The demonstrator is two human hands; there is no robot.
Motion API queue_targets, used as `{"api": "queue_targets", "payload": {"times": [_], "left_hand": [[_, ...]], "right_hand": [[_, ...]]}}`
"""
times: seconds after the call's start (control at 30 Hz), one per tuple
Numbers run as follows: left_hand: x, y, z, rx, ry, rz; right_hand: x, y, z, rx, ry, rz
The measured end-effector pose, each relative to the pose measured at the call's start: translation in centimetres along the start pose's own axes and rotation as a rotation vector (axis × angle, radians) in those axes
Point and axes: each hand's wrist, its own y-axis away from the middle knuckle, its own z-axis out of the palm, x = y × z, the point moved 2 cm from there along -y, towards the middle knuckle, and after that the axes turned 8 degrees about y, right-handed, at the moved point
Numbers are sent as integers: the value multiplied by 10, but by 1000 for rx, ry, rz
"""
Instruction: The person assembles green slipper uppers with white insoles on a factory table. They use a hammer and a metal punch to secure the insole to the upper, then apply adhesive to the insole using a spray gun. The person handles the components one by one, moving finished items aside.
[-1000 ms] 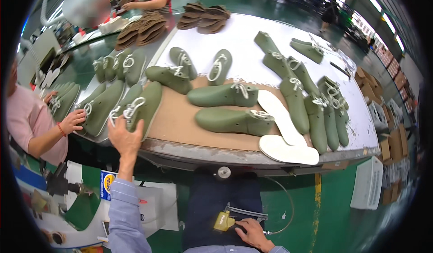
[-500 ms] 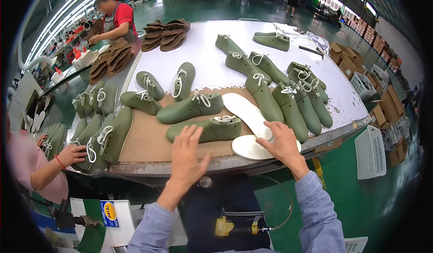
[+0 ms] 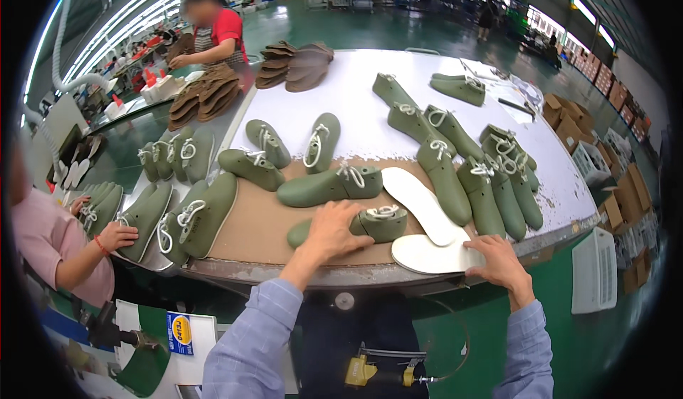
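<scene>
My left hand (image 3: 333,232) lies over a green shoe last (image 3: 384,225) near the table's front edge, fingers across its top and thumb on the near side. This last has a white cord loop and is partly hidden by the hand. My right hand (image 3: 501,261) grips the right end of a white insole (image 3: 427,254), thumb at the near edge and fingers at the far one. A second white insole (image 3: 420,201) lies slantwise behind, its lower end touching the first. Just beyond my left hand, another green last (image 3: 320,188) rests on its side.
More corded lasts (image 3: 498,192) crowd the table's right side, with others (image 3: 267,143) farther back. Brown shoe uppers (image 3: 295,66) are piled at the far edge. A co-worker's hand (image 3: 117,237) touches lasts at left; another person (image 3: 220,36) stands behind. White crate (image 3: 594,271) at right.
My left hand has come down from the air onto the near last. My right hand has slid from the insoles' overlap to the near insole's right end. The whole view has shifted slightly.
</scene>
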Motion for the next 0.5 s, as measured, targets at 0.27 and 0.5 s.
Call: {"api": "queue_targets", "payload": {"times": [0.27, 0.5], "left_hand": [[10, 29, -5, 46, 131, -194], [9, 34, -5, 121, 70, -166]], "right_hand": [[5, 17, -1, 167, -114, -112], [14, 14, 11, 198, -214, -154]]}}
